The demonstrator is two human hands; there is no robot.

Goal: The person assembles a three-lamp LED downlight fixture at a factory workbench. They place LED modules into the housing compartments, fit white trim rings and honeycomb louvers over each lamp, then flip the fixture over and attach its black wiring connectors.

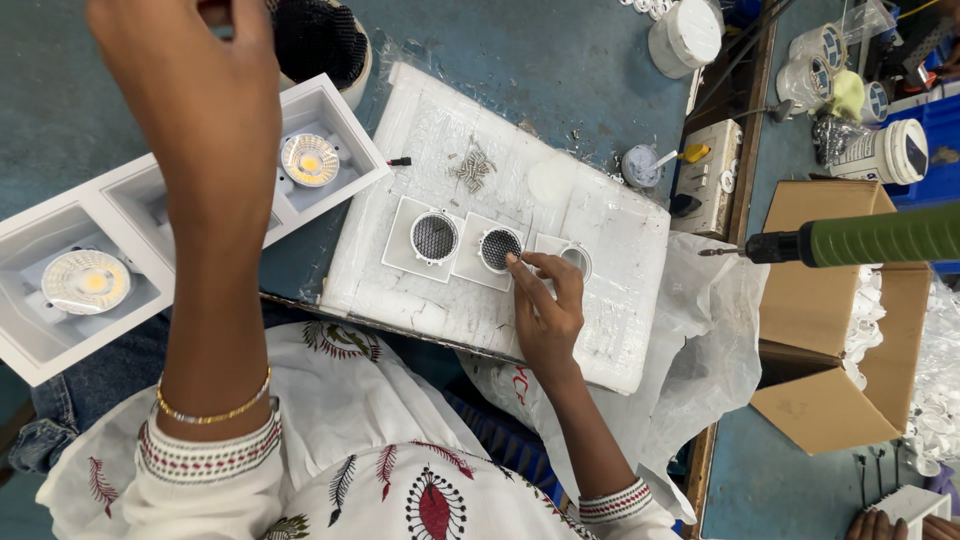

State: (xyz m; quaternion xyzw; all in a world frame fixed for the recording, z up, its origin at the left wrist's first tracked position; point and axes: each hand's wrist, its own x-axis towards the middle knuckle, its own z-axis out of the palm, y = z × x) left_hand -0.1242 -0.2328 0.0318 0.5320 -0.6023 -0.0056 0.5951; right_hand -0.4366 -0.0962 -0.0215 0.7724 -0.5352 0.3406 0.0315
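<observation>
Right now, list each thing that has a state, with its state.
Left hand: raised, gripping something dark, only partly visible.
Right hand: fingers on the middle square fitting.
Left fitting: mesh in, flat on foam slab.
Right fitting: hole open, no mesh.
Twin lamp housing: both lamps lit.
Cardboard box: open.

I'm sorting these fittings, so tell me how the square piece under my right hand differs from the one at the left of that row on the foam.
The middle square piece has the right hand on it, fingertips at its round opening; the left square piece lies untouched. The left one also looks slightly larger. Both are white squares with a dark honeycomb mesh in a round centre, lying flat on the white foam block.
</observation>
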